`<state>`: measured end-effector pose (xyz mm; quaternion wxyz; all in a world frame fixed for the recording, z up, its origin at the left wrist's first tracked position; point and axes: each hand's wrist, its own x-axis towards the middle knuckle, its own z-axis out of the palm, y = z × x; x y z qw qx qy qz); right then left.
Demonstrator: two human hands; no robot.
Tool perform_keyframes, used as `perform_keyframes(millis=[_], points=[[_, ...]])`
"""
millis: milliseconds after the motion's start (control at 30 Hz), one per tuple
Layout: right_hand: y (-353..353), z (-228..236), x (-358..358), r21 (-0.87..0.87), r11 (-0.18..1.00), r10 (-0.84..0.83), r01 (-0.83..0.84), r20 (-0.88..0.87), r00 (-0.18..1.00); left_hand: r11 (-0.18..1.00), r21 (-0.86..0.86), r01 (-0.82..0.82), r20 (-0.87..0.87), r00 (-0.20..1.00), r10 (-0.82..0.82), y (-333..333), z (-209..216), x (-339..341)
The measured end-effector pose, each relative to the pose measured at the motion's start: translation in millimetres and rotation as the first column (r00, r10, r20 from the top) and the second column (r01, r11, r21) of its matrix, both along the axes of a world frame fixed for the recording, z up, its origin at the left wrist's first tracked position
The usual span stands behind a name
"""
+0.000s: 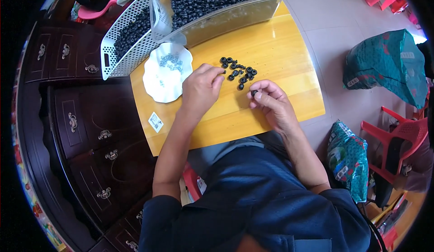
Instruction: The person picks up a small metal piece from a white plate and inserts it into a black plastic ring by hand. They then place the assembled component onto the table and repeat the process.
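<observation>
Between the thumb and fingers of my right hand [276, 105] is a small round black plastic part [254, 93]. My left hand [200, 88] hovers left of a loose group of similar black parts [242, 86], its thumb and forefinger pinched together. A tiny dark piece [224, 72] shows at those fingertips, too small to name surely. Left of that hand, a white scalloped plate [156, 91] carries many tiny clear or bluish pieces [171, 63]. All of this is on a yellow wooden table [217, 125].
A clear plastic bin [226, 24] heaped with black parts stands at the table's far side. Beside it leans a white perforated basket [108, 55] of black parts. A label [156, 122] lies near the left edge. Dark drawers [86, 125] flank the left; green sacks [375, 62] stand right.
</observation>
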<state>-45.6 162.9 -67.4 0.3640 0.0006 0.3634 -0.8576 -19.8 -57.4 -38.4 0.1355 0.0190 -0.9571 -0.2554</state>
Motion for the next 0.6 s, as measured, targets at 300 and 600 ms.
perform_keyframes(millis=[300, 600], points=[[0, 0, -1, -0.004, 1.000, 0.008, -0.008, 0.029, 1.000, 0.993, -0.099, 0.062, 0.036, 0.998, -0.059, -2, -6, -5], [0, 2, -2, 0.017, 1.000, 0.011, -0.011, 0.014, 1.000, 1.000, -0.006, 0.005, 0.027, 1.000, -0.004, 21, 4, -9]])
